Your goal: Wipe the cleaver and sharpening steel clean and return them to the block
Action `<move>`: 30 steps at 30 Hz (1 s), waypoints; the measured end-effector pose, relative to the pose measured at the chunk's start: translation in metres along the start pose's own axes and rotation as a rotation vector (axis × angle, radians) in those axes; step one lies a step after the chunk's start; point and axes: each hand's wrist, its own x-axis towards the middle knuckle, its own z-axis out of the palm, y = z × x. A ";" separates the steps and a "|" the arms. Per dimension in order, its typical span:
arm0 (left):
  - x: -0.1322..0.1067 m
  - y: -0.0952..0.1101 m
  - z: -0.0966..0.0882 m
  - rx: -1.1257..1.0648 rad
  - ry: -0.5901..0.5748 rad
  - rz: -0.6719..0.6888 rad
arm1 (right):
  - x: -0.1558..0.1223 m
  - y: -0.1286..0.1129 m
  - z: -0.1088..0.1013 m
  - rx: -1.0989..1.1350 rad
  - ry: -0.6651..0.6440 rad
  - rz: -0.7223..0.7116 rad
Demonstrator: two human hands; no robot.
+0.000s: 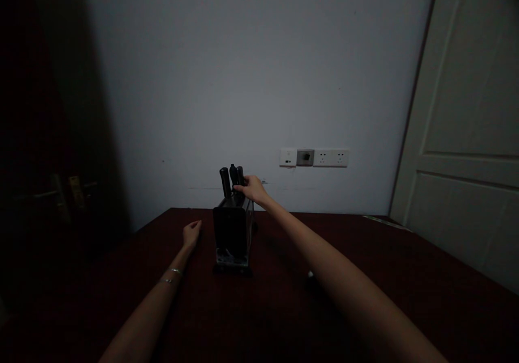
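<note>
A dark knife block (232, 237) stands upright on the dark red table (365, 276), with three black handles (232, 178) sticking out of its top. My right hand (253, 188) reaches over the block's top, its fingers closed around the rightmost black handle. My left hand (191, 232) rests on the table just left of the block, fingers curled loosely and holding nothing. Thin bracelets (172, 275) circle my left wrist.
A pale wall stands behind the table with a row of sockets and a switch (314, 158). A white door (466, 136) is at the right. A dark door with a metal handle (60, 193) is at the left. The room is dim.
</note>
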 end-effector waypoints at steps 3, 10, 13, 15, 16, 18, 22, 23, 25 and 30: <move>0.000 0.000 0.000 -0.007 -0.005 0.005 | 0.000 -0.002 -0.001 0.004 0.009 0.001; -0.006 0.006 0.001 -0.040 0.022 0.020 | 0.006 -0.013 -0.011 -0.001 0.001 0.010; -0.012 0.011 0.002 -0.054 0.054 0.030 | 0.008 -0.021 -0.017 -0.018 -0.007 0.019; -0.016 0.015 0.002 -0.056 0.069 0.032 | 0.010 -0.026 -0.020 -0.031 -0.003 0.020; -0.017 0.016 0.002 -0.055 0.074 0.032 | 0.011 -0.028 -0.022 -0.037 0.000 0.019; -0.020 0.019 0.001 -0.051 0.080 0.031 | 0.013 -0.032 -0.024 -0.050 0.005 0.016; -0.023 0.022 0.001 -0.047 0.079 0.027 | 0.017 -0.041 -0.030 -0.074 0.025 0.014; -0.024 0.022 0.001 -0.046 0.077 0.025 | 0.019 -0.044 -0.031 -0.080 0.034 0.014; -0.024 0.023 0.001 -0.047 0.074 0.022 | 0.021 -0.049 -0.035 -0.090 0.061 0.013; -0.024 0.023 0.000 -0.054 0.066 0.014 | 0.024 -0.064 -0.045 -0.088 0.128 -0.005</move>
